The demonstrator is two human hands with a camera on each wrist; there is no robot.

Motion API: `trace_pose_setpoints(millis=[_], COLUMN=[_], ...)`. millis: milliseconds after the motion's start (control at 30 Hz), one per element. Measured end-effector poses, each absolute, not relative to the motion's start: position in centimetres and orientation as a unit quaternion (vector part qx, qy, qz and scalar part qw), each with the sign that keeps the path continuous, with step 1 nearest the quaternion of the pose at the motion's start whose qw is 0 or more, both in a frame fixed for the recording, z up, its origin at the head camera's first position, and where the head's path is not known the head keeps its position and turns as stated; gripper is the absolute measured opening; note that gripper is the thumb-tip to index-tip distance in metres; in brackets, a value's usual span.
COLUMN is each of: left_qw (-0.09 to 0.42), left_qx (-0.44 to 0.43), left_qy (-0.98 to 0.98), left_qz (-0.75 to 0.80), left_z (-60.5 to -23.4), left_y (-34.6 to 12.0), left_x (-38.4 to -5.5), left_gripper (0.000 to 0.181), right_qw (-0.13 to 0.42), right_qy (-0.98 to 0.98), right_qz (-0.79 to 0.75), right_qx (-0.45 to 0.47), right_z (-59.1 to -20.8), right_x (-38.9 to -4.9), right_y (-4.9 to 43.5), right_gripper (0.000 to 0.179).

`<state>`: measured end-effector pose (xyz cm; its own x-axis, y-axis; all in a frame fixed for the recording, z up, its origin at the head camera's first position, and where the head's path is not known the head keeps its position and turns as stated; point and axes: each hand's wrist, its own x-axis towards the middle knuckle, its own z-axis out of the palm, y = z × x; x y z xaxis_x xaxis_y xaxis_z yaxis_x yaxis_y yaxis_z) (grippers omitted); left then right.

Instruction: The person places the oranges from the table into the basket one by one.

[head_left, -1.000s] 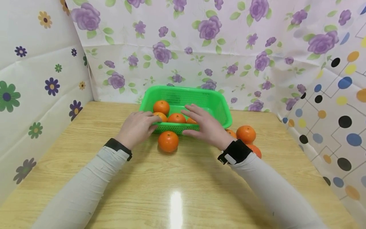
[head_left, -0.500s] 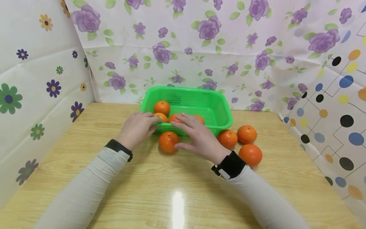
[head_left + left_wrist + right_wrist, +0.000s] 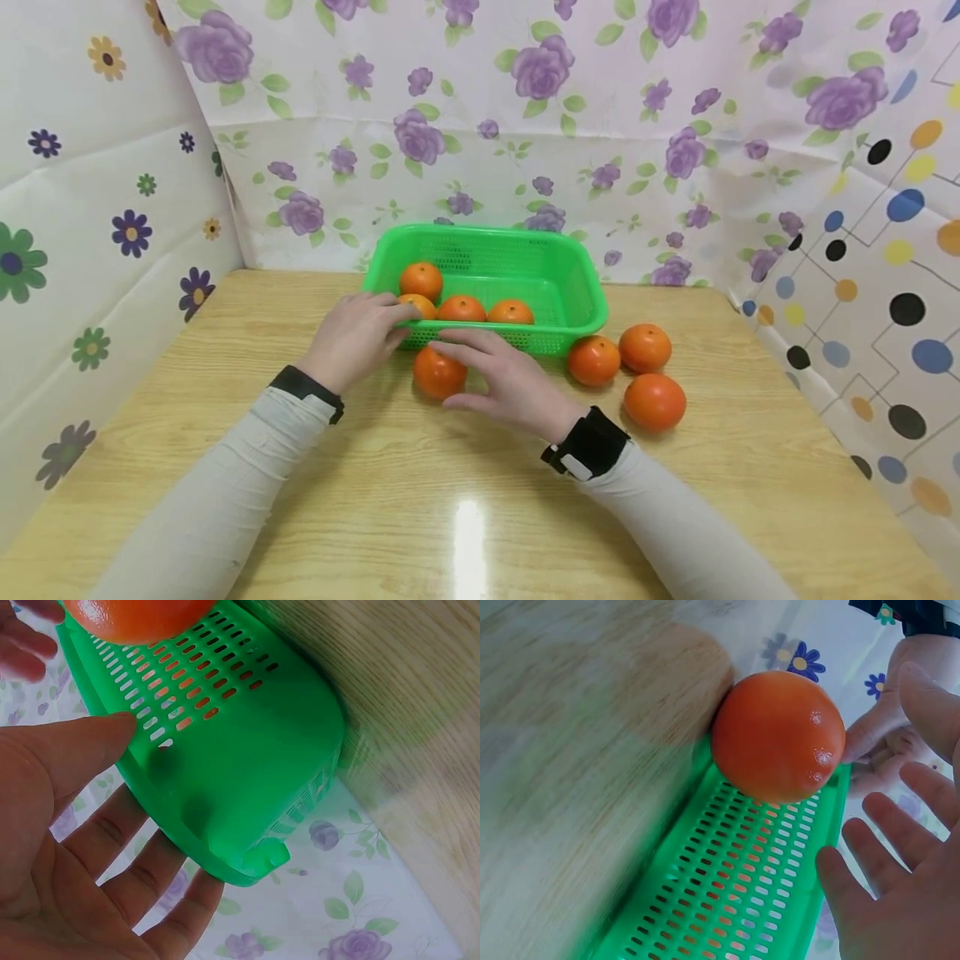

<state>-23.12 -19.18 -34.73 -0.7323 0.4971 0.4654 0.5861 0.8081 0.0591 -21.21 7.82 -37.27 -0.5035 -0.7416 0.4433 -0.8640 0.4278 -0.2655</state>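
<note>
My left hand (image 3: 352, 340) holds the front left rim of a green plastic basket (image 3: 487, 340), thumb on the outer wall and fingers over the rim in the left wrist view. Just in front of the basket, a round orange (image 3: 438, 372) rests on the table. My right hand (image 3: 506, 383) hovers beside that orange with fingers spread and relaxed; a gap separates hand and fruit in the right wrist view. Inside the basket, several oranges lie toward the left and front, including one at the back (image 3: 421, 282). My left fingertips partly hide another orange (image 3: 417, 307).
To the right of the basket, three more oranges sit on the wooden table (image 3: 360, 517): one near the basket corner (image 3: 594, 361), one behind (image 3: 645, 348) and one nearer (image 3: 655, 402). A flowered cloth (image 3: 480, 150) hangs close behind the basket.
My right hand has moved left and toward me, from over the basket's front rim to beside the front orange. My left hand stays on the basket rim.
</note>
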Motion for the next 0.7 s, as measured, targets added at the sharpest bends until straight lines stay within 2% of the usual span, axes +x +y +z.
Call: trace_pose_setpoints(millis=[367,700], left_qw=[0.21,0.213], left_qx=[-0.288,-0.287], left_qy=[-0.929,-0.929], left_qz=[-0.098,-0.095], left_z=[-34.8,-34.8], left_y=[-19.3,-19.3], left_x=[-23.2,-23.3], left_gripper=[0.029,0.029], right_qw=[0.05,0.019], right_qy=[-0.865,-0.876], right_qz=[0.211,0.21], right_qx=[0.453,0.434], right_z=[-38.1,-38.1], right_x=[-22.3,-23.0], right_y=[6.6,6.1], right_gripper=[0.076,0.078])
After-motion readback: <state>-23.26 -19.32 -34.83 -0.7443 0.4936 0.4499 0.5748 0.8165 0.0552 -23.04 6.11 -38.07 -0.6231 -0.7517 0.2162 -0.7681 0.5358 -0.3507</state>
